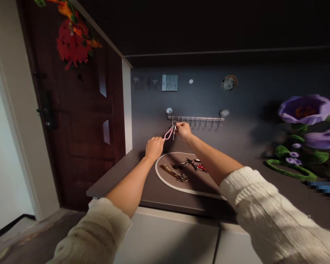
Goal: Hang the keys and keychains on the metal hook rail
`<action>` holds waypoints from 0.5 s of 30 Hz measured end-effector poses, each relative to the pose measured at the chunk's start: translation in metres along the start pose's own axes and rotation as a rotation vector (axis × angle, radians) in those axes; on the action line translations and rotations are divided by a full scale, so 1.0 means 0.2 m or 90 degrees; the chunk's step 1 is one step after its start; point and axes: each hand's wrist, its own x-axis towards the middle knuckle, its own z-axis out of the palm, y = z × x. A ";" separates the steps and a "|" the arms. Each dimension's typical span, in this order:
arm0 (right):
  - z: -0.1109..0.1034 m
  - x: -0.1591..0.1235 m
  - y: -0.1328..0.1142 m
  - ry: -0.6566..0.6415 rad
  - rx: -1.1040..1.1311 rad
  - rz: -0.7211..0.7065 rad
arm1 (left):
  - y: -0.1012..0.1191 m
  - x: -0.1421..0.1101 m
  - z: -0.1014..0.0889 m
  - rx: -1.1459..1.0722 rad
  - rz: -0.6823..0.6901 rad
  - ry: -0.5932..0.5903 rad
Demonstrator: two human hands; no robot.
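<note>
My right hand [183,130] pinches a metal key ring [174,126] at the chrome hook rail [195,118]; my left hand [154,147] grasps its soft pink strap [168,134], over the oval tray [165,179].

dark countertop [121,176] | oval tray [165,179] | keys [194,165], probably strap [173,173]

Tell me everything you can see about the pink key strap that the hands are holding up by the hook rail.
The pink key strap is a thin loop, soft-looking like cord or silicone, ending in a metal ring with a small key hanging down. It slants from the left hand, which holds its lower end, up to the right hand, whose fingers pinch the ring end just under the leftmost part of the hook rail. Whether the ring sits on a hook cannot be told.
</note>
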 end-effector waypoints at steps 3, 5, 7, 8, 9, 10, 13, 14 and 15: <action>0.05 0.03 0.02 0.027 0.013 0.021 | 0.00 0.00 0.00 0.015 0.012 0.012; 0.08 0.05 0.03 0.049 0.017 0.035 | 0.00 0.00 0.00 0.017 0.022 0.016; 0.10 0.06 0.05 0.075 0.020 0.045 | 0.01 0.00 -0.01 0.015 0.027 0.014; 0.11 0.07 0.05 0.086 0.020 0.050 | 0.01 0.01 -0.01 0.015 0.028 0.013; 0.11 0.07 0.06 0.097 0.021 0.054 | 0.01 0.01 -0.01 0.015 0.029 0.012; 0.12 0.07 0.07 0.106 0.020 0.057 | 0.01 0.01 -0.01 0.015 0.030 0.012; 0.13 0.07 0.09 0.129 0.020 0.062 | 0.01 0.01 -0.01 0.021 0.031 0.011; 0.13 0.08 0.10 0.136 0.020 0.063 | 0.01 0.01 -0.01 0.022 0.032 0.010; 0.13 0.08 0.12 0.140 0.019 0.063 | 0.01 0.01 -0.01 0.022 0.034 0.010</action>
